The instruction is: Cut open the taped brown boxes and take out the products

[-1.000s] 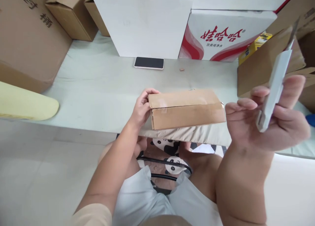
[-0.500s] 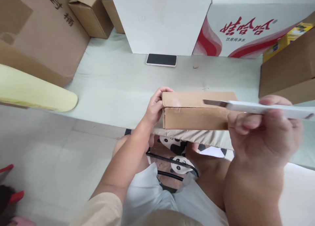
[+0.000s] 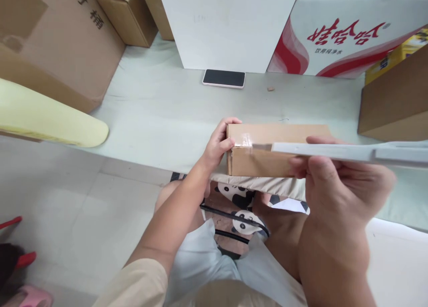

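Observation:
A small brown cardboard box (image 3: 261,162) lies at the front edge of the covered table, with clear tape across the seam at its left end. My left hand (image 3: 219,144) grips that left end, thumb on the near side and fingers over the far side. In my right hand (image 3: 341,178) is a white utility knife (image 3: 334,151), held between thumb and fingers above the box's right part. Its blade points left along the seam, the tip close to the tape. Whether the blade touches the cardboard I cannot tell.
A phone (image 3: 224,78) lies behind the box, against a white carton (image 3: 227,26). Right of that stands a red-and-white water carton (image 3: 337,35). Brown boxes (image 3: 397,93) stand at the right and a large carton (image 3: 67,48) at the left, near a pale yellow roll (image 3: 50,115).
My right hand has moved left and lower with the knife, bringing the blade to the box's seam near the tape. My left hand still holds the left end. The view has shifted slightly.

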`<state>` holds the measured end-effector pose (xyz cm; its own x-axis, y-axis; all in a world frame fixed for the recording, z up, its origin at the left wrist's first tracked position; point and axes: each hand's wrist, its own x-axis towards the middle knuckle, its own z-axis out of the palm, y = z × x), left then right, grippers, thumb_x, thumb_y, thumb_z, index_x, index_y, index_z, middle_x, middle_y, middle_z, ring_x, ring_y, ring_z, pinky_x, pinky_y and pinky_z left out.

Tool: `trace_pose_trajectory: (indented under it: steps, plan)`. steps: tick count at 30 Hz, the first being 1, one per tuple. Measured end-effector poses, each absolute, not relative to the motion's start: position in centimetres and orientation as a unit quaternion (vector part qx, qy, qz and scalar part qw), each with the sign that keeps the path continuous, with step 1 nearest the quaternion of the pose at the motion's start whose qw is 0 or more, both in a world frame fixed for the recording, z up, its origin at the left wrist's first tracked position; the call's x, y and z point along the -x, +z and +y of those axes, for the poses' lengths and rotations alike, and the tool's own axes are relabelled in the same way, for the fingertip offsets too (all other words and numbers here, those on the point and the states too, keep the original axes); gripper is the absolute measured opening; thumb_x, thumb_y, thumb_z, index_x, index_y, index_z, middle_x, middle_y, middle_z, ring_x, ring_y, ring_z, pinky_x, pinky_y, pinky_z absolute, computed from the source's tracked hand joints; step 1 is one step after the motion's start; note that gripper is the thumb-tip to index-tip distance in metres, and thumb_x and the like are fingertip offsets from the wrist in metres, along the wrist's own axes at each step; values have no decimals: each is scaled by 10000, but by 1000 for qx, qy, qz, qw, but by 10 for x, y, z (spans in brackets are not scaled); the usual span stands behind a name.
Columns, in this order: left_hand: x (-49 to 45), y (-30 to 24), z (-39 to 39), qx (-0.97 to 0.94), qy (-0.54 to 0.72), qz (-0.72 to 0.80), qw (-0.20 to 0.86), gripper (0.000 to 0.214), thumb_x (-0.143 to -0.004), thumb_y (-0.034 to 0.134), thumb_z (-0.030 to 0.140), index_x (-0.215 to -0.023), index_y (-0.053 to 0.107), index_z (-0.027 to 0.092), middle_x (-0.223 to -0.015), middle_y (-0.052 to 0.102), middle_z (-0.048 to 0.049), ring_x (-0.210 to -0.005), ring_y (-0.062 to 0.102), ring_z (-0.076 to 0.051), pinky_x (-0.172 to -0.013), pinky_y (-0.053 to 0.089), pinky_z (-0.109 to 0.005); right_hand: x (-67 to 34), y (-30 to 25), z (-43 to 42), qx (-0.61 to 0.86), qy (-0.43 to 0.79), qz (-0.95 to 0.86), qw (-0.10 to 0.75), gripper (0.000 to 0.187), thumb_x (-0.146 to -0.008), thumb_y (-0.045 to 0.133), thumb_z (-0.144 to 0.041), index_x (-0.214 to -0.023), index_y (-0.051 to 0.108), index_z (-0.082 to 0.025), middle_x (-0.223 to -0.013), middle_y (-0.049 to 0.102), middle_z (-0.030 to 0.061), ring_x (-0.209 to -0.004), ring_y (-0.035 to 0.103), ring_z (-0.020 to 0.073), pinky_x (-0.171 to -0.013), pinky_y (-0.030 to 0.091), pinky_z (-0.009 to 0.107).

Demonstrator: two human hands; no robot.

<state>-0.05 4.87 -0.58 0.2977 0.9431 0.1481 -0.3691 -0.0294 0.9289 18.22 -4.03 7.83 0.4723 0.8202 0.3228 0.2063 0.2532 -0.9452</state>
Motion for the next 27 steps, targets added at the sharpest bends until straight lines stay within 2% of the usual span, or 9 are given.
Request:
trace_pose_trajectory:
  steps: [2,5,10,19,27]
  plan:
    - [1,-7,51,-499,518,281,635,629,-686,828,691,-1089,618,257,-972,581,-17,-830,564,-173,-712,473,-292,-181,78,-39,554,208,-453,667,189,-758,876,-386,-690,799,-228,-613,701,-5,-494,621,146,-461,534,290]
    - [1,-8,53,-497,519,274,639,625,-678,837,680,-1080,623,252,-966,576,-12,-819,555,-169,-706,461,-294,-178,80,-39,550,207,-445,675,147,-754,877,-370,-724,822,-237,-617,711,-15,-468,609,139,-402,484,270]
    - [0,-6,51,-496,520,279,637,613,-695,829,676,-1083,621,249,-986,580,-19,-838,559,-179,-721,454,-306,-172,83,-40,597,222,-438,635,128,-756,900,-348,-841,853,-265,-698,770,-26,-541,672,141,-508,580,284]
    - [-1,-4,47,-498,524,294,626,620,-698,810,694,-1089,621,251,-1007,586,-28,-861,564,-192,-747,468,-312,-166,84,-32,630,158,-433,625,211,-726,904,-390,-739,805,-204,-661,747,-5,-524,643,137,-479,515,262]
    - [2,-9,54,-505,512,284,634,639,-656,844,680,-1083,629,255,-978,582,-23,-818,545,-179,-702,434,-292,-173,92,-29,719,115,-454,513,334,-804,771,-488,-645,694,-204,-530,613,-19,-481,563,153,-491,416,286]
